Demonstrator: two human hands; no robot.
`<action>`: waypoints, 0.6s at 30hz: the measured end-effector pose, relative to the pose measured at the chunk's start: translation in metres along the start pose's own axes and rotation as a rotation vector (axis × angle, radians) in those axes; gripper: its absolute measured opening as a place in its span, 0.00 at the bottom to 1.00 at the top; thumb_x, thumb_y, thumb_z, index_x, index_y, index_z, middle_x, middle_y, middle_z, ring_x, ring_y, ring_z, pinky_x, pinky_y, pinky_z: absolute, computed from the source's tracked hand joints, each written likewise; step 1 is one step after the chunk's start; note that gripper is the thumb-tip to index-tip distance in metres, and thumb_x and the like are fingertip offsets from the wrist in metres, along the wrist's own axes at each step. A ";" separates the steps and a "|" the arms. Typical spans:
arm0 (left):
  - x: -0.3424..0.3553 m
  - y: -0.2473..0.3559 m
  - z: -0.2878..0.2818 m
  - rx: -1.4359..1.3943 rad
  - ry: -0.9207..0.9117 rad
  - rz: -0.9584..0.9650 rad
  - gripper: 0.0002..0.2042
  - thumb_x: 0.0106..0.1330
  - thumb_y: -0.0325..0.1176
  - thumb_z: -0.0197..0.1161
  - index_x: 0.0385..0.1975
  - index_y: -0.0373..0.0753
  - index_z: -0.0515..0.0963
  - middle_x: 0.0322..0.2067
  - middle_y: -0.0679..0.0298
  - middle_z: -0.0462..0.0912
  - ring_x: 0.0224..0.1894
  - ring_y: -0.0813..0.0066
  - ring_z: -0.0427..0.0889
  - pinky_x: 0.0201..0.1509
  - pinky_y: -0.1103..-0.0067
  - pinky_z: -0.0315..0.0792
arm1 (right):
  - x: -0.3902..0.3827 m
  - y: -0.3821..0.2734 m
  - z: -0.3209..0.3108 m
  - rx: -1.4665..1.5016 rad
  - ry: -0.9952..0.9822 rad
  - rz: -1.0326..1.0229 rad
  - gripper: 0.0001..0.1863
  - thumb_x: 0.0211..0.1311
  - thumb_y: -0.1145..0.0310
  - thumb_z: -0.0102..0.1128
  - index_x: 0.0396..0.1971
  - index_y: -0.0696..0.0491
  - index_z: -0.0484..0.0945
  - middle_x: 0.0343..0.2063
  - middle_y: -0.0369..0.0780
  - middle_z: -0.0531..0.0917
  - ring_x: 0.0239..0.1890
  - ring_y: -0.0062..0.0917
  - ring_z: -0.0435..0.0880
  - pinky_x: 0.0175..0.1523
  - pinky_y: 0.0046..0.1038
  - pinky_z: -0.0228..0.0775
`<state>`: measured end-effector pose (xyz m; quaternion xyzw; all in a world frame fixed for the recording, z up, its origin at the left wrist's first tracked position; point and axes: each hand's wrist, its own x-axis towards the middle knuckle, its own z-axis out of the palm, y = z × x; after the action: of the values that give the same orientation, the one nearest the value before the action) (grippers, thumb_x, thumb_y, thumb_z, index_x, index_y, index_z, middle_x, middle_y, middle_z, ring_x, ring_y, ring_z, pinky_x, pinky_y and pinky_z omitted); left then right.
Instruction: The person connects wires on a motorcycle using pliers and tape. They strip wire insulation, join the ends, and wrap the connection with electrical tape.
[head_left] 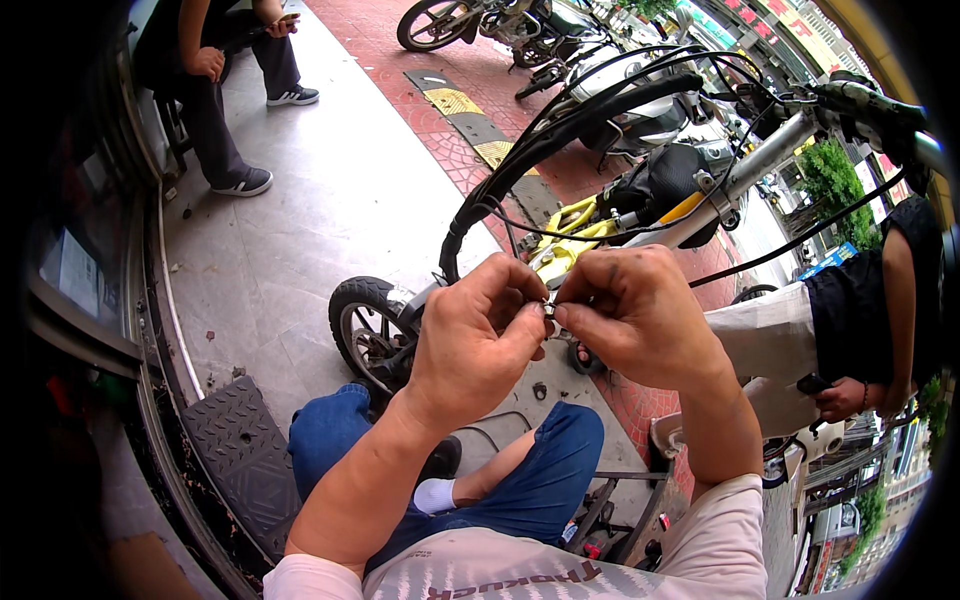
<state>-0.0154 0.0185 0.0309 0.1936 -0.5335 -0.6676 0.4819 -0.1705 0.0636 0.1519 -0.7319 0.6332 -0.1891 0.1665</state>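
Both hands meet in front of my chest, fingertips nearly touching. My left hand (478, 335) pinches one side of a tiny, light metallic piece (548, 309), too small to name. From the other side, the thumb and forefinger of my right hand (640, 312) close on it. Just beyond the hands stands a scooter with a silver stem (745, 185), a yellow frame (570, 240) and a black wheel (368, 325). A thick bundle of black cables (500, 180) arches from its handlebar down behind my left hand.
A seated person (215, 90) is at the far left; another person (850, 310) stands close on the right. A ribbed black ramp (240, 450) lies at lower left. Motorcycles (520, 30) are parked beyond a black-and-yellow speed bump (460, 105). A small dark ring (540, 390) lies on the floor.
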 end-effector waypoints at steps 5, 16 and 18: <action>-0.002 -0.001 -0.002 0.099 -0.006 0.062 0.05 0.66 0.25 0.62 0.37 0.30 0.77 0.20 0.62 0.83 0.25 0.84 0.82 0.28 0.82 0.74 | -0.001 -0.002 0.000 -0.030 -0.008 -0.006 0.04 0.55 0.77 0.68 0.25 0.61 0.81 0.20 0.38 0.83 0.22 0.15 0.79 0.27 0.23 0.72; 0.005 0.004 -0.004 -0.002 -0.081 -0.060 0.07 0.73 0.29 0.57 0.40 0.30 0.76 0.29 0.61 0.85 0.28 0.82 0.83 0.32 0.83 0.78 | 0.001 -0.001 -0.002 0.148 -0.038 0.056 0.01 0.59 0.79 0.64 0.30 0.61 0.82 0.21 0.31 0.81 0.24 0.07 0.74 0.27 0.17 0.67; 0.005 0.006 -0.002 0.014 -0.097 -0.060 0.07 0.74 0.30 0.56 0.39 0.31 0.76 0.28 0.62 0.84 0.27 0.82 0.82 0.30 0.84 0.77 | -0.001 0.000 -0.004 0.162 -0.051 0.059 0.01 0.59 0.79 0.64 0.30 0.61 0.82 0.20 0.32 0.81 0.23 0.08 0.74 0.27 0.17 0.67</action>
<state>-0.0135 0.0136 0.0373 0.1805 -0.5549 -0.6865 0.4339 -0.1728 0.0646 0.1554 -0.7015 0.6327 -0.2160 0.2468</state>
